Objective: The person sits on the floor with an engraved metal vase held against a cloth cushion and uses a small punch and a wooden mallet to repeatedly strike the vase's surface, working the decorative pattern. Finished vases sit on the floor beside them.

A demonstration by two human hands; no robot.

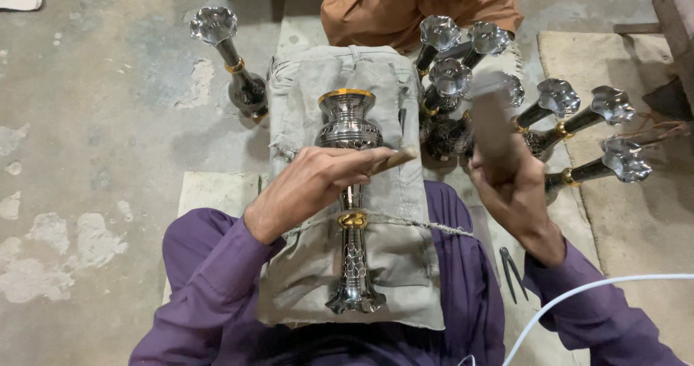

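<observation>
The metal vase (350,192) is lying on the cloth pad (303,91) with its long axis running twelve to six, the left hand (307,189) clamping a chisel (390,162) against its neck, while the right hand (510,185), at three o'clock, is gripping a blurred mallet (493,124).

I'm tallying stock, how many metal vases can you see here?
9: one lying on the cloth pad, one standing at left, and seven clustered at right behind the raised mallet, which blurs that cluster, so others may be hidden.

L hand (307,189) pins chisel (394,161) on vase (350,192); R hand (515,192) grips hammer (491,124).
</observation>
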